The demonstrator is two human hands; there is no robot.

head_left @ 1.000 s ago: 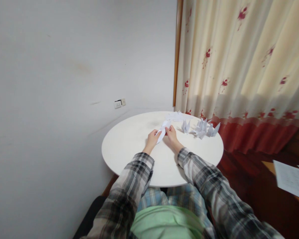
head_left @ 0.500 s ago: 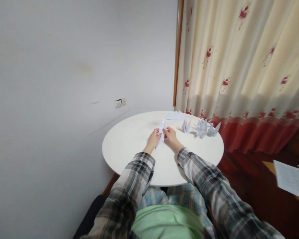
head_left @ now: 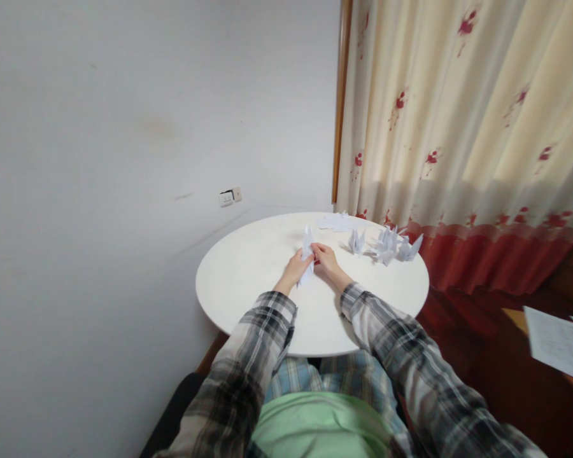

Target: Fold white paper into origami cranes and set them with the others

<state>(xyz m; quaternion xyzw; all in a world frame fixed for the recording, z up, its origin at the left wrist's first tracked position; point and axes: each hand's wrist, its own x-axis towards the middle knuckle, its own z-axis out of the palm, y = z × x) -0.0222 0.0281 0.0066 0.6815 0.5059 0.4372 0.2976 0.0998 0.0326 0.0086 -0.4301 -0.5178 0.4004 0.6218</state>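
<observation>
A narrow white piece of folded paper [head_left: 307, 240] stands nearly upright between my hands, above the middle of the round white table [head_left: 239, 273]. My left hand [head_left: 295, 267] is closed on its left side, with the thumb lying across the front. From the right, my right hand [head_left: 326, 257] pinches the paper's edge with thumb and fingertips. Some of the right fingertips are hidden behind the paper. To the right of my hands stands a folded paper crane [head_left: 356, 242], and beyond it a cluster of several more paper cranes [head_left: 388, 243].
Flat white paper [head_left: 337, 221] lies at the table's far edge. A wall with a socket [head_left: 226, 199] rises on the left. A flowered curtain [head_left: 434, 127] hangs behind the table on the right. Printed sheets [head_left: 558, 343] rest on a wooden surface at the lower right.
The folded paper has turned slightly, its top tipping a little to the left. My right hand has shifted its fingers along the paper's edge. The cranes have stayed put.
</observation>
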